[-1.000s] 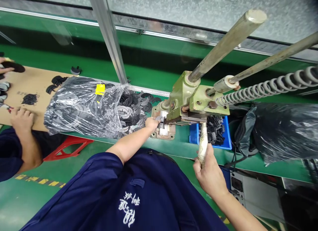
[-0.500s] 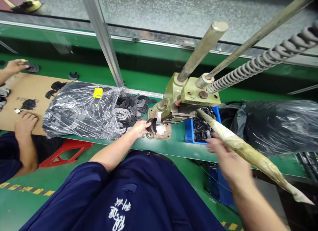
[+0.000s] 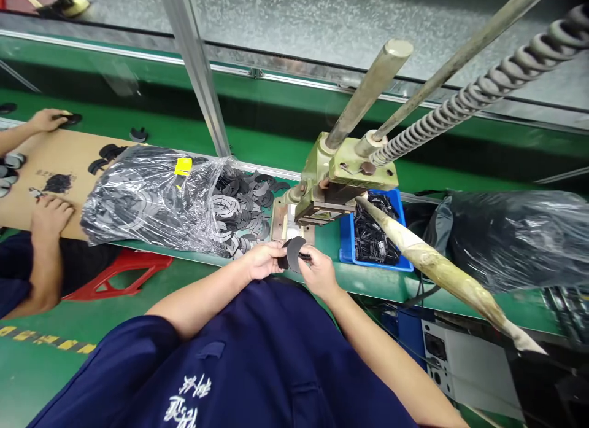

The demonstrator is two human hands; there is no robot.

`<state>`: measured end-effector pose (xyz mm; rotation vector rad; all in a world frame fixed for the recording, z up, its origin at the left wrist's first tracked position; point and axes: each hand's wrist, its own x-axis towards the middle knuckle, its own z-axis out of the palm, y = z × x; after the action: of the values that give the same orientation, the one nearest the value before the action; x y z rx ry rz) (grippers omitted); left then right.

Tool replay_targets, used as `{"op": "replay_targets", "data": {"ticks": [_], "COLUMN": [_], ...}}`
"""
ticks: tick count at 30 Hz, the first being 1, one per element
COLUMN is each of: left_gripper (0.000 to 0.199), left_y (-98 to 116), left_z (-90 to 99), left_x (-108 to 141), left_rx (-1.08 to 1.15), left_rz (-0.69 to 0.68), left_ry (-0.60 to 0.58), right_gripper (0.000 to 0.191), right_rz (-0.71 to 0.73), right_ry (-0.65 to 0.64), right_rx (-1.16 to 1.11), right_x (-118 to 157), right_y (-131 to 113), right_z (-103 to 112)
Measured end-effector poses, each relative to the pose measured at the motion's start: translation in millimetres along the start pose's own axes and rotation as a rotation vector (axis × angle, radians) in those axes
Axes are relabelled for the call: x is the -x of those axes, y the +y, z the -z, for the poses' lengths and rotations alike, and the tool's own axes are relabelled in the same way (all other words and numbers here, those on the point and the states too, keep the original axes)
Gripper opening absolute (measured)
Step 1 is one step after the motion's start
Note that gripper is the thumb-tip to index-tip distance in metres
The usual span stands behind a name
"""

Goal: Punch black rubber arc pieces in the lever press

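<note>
In front of my chest, both hands meet at a dark, crescent-shaped flat piece (image 3: 296, 254). My left hand (image 3: 265, 260) pinches it from the left, where another dark part shows behind the grey crescent face. Closed fingers of my right hand (image 3: 318, 270) grip at its right edge; a small black bit shows beside the fingertips, its kind unclear. Just beyond the hands stands a green hand press (image 3: 350, 170) on a metal base (image 3: 280, 219). A long wrapped lever handle (image 3: 427, 261) slants from it toward the lower right.
Left of the press, crescent pieces (image 3: 243, 207) spill from a clear plastic bag (image 3: 142, 201). A blue bin (image 3: 347, 256) of small black parts sits to the right, before a dark bag (image 3: 519, 231). Another person's hands (image 3: 51, 214) work over cardboard (image 3: 27, 201) at far left.
My right hand has come off the lever side and joined my left at the crescent piece. My left hand has drawn the piece back from the press base toward my body.
</note>
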<state>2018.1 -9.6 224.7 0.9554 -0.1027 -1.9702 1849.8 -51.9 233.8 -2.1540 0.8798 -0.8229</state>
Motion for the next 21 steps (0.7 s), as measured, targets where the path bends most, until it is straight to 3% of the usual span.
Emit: {"op": "replay_targets", "data": {"ticks": [8, 10, 13, 14, 16, 18, 21], "left_gripper": [0.021, 0.023, 0.022, 0.022, 0.026, 0.03, 0.035], "left_y": [-7.8, -6.6, -3.0, -1.8, 0.5, 2.7, 6.8], "left_z": [-8.6, -14.7, -22.1, -23.6, -24.8, -24.7, -24.7], "left_x": [3.1, 2.5, 5.0, 7.1, 11.9, 15.8, 18.1], "left_rx": [-0.126, -0.274, -0.58, -0.685, -0.88, -1.027, -1.163], "left_rz": [-0.085, -0.235, -0.641, -0.739, -0.796, -0.752, -0.725], "left_ry": [0.031, 0.111, 0.358, 0.393, 0.328, 0.21, 0.207], "right_gripper": [0.011, 0.011, 0.012, 0.012, 0.012, 0.014, 0.019], "right_rz": [0.059, 0.081, 0.116, 0.126, 0.144, 0.163, 0.188], "right_ry": [0.109, 0.118, 0.114, 0.108, 0.091, 0.066, 0.023], "right_rx": [0.181, 0.21, 0.243, 0.253, 0.269, 0.28, 0.298], "right_x": [3.4, 3.0, 2.9, 3.1, 3.7, 4.6, 5.6], "right_y": [1.9, 3.9, 6.8, 7.3, 7.0, 5.2, 1.3], "right_z": [-3.4, -3.0, -2.0, -1.4, 0.5, 3.4, 8.7]}}
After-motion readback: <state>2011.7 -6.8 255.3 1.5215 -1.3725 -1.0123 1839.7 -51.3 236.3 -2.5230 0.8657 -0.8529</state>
